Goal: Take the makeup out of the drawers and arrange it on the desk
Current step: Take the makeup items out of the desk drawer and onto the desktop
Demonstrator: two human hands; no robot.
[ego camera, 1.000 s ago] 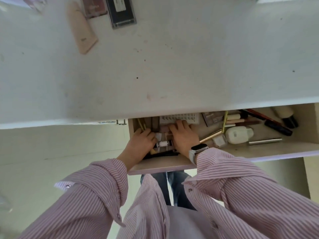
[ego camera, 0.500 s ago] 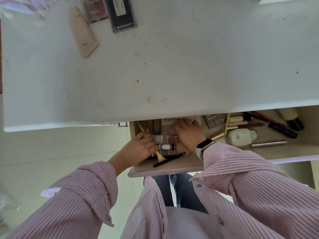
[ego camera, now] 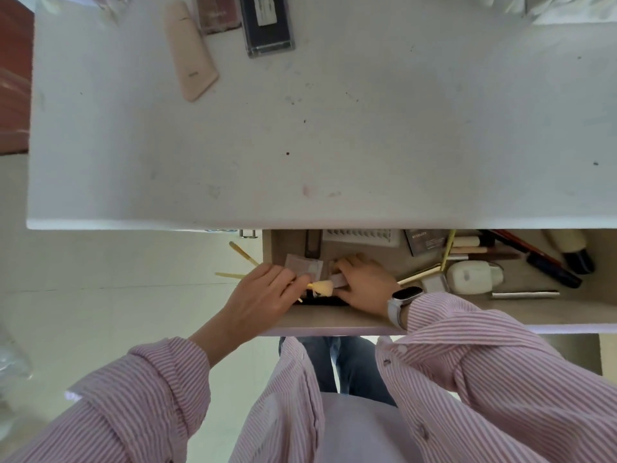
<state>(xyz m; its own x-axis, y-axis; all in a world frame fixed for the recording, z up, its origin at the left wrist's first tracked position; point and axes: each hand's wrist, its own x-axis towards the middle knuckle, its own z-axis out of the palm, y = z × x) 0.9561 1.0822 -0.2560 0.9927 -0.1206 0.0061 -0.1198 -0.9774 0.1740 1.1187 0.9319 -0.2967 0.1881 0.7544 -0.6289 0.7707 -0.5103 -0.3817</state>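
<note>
Desk: white top (ego camera: pixel 334 135) beyond both hands, scuffed and speckled with small dark marks.
Floor: pale, glossy tiles (ego camera: pixel 83 295) left of the hands, under the desk edge.
Furniture: reddish-brown wood (ego camera: pixel 15 78) far left, beyond the desk.
Light: soft, even daylight.

Layout around the open drawer (ego camera: pixel 334 324), which juts out beneath the desk's (ego camera: pixel 334 145) near edge.

In the drawer's left part lie both hands, the left hand (ego camera: pixel 263 295) at its left wall and the right hand (ego camera: pixel 362 284) just right of it, a sachet (ego camera: pixel 303 265) behind and between them; a lash tray (ego camera: pixel 362 236) sits behind the right hand; a bottle (ego camera: pixel 474 277) lies to the right of that hand; a tube (ego camera: pixel 192 50) and two palettes (ego camera: pixel 267 23) lie on the desk, far behind the drawer.
</note>
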